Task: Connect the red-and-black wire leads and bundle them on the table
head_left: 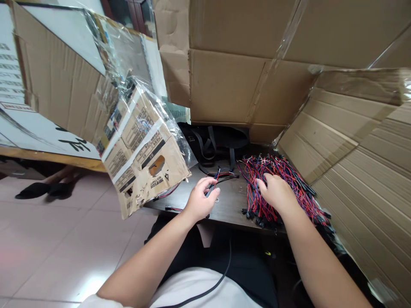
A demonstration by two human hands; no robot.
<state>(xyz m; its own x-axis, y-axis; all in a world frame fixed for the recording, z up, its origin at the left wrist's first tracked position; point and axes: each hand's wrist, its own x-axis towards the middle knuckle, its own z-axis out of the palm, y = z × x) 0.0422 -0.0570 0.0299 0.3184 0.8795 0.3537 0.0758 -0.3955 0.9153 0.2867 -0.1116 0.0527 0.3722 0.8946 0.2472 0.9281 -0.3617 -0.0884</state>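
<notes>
My left hand point(203, 197) is over the middle of the dark table, its thumb and fingers closed on a thin red-and-black wire cable point(217, 176). The ends of that cable stick up past the fingertips. My right hand point(276, 191) rests on a large pile of red, blue and black wire cables point(257, 201) with small black connectors. Its thumb and forefinger are apart, while the other fingertips are partly hidden. Just beyond my left hand lies a loose black cable point(228, 177). A small metal ring point(217, 200) is on the table beside that hand.
Tall cardboard panels point(231, 85) wall in the back and right of the dark table point(231, 207). A torn, taped cardboard piece point(138, 167) leans at the left. A black bag point(221, 139) with straps lies at the back. Another person's feet in dark shoes point(59, 190) show at far left.
</notes>
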